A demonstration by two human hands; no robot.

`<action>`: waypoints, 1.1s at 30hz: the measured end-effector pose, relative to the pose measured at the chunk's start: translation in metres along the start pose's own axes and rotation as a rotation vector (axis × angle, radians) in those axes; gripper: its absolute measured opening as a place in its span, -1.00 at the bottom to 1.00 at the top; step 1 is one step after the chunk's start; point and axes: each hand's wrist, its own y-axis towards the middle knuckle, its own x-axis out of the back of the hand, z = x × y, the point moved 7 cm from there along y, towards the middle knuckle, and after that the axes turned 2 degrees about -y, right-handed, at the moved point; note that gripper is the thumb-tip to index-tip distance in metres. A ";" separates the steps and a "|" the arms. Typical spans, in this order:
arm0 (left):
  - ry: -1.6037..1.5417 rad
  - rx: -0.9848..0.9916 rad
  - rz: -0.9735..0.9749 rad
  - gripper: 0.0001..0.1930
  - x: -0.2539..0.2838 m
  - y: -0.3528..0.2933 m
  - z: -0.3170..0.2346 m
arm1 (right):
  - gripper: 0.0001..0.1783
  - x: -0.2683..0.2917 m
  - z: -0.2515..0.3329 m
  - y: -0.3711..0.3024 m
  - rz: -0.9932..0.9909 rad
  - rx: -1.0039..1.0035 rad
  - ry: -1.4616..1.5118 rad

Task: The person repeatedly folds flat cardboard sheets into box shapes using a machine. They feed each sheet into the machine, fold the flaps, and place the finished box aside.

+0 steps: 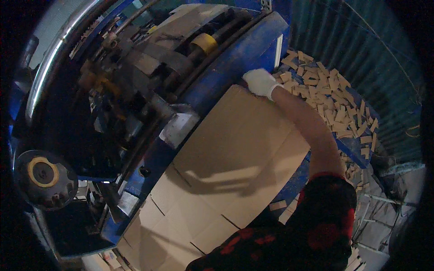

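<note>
A large brown cardboard sheet [226,131] with slots and crease lines lies along the front of a blue machine [217,77]. My right hand [260,83], in a white glove, is at the sheet's far right corner. Its fingers are curled at the edge, and the fingertips are partly hidden. My right forearm crosses above the sheet's right side, in a black and red sleeve. My left hand is out of the picture.
Many small cardboard offcuts [332,95] are heaped on a blue surface at the right, beside a corrugated wall [361,45]. The machine carries rollers, a yellow ring [204,44] and a round dark wheel [45,179]. A curved metal tube [49,58] runs at the far left.
</note>
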 end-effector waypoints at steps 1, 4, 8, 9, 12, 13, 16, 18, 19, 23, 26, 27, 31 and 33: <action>-0.004 -0.002 -0.001 -0.43 0.001 0.002 0.000 | -0.75 0.012 -0.003 -0.003 -0.059 0.009 -0.157; -0.007 -0.011 0.005 -0.44 -0.002 0.003 -0.001 | -0.76 0.030 -0.039 -0.007 0.177 -0.081 -0.516; -0.019 -0.023 0.002 -0.45 -0.006 0.006 -0.004 | -0.80 0.059 -0.067 -0.024 -0.126 -0.316 0.061; -0.018 -0.029 0.001 -0.46 -0.007 0.007 -0.004 | -0.78 0.051 -0.065 -0.031 -0.073 -0.264 0.253; -0.027 -0.065 0.016 -0.47 -0.014 0.015 -0.008 | -0.73 0.044 -0.089 -0.067 -0.080 -0.374 0.179; -0.027 -0.073 0.018 -0.47 -0.015 0.017 -0.009 | -0.64 0.045 -0.100 -0.087 -0.138 -0.458 0.111; -0.032 -0.087 0.014 -0.48 -0.016 0.020 -0.009 | -0.54 0.024 -0.108 -0.147 -0.046 -0.446 0.756; -0.033 -0.090 0.015 -0.48 -0.015 0.021 -0.008 | -0.50 -0.015 -0.092 -0.201 0.306 -0.699 1.171; -0.035 -0.086 0.011 -0.49 -0.015 0.020 -0.007 | -0.51 -0.026 -0.085 -0.221 0.374 -0.814 1.300; -0.032 -0.091 0.006 -0.50 -0.009 0.014 -0.003 | -0.56 -0.030 -0.066 -0.262 0.140 -0.774 1.492; -0.019 -0.075 -0.001 -0.51 0.001 0.002 0.005 | -0.61 -0.029 -0.058 -0.261 -0.069 -0.647 1.562; -0.013 -0.064 -0.004 -0.51 0.007 -0.004 0.010 | -0.62 -0.030 -0.057 -0.259 -0.084 -0.619 1.529; 0.037 0.016 -0.022 -0.52 0.033 -0.040 0.048 | -0.65 -0.033 -0.072 -0.252 -0.157 -0.652 1.239; 0.073 0.088 -0.044 -0.53 0.051 -0.067 0.078 | -0.65 -0.050 -0.092 -0.270 -0.351 -1.036 1.636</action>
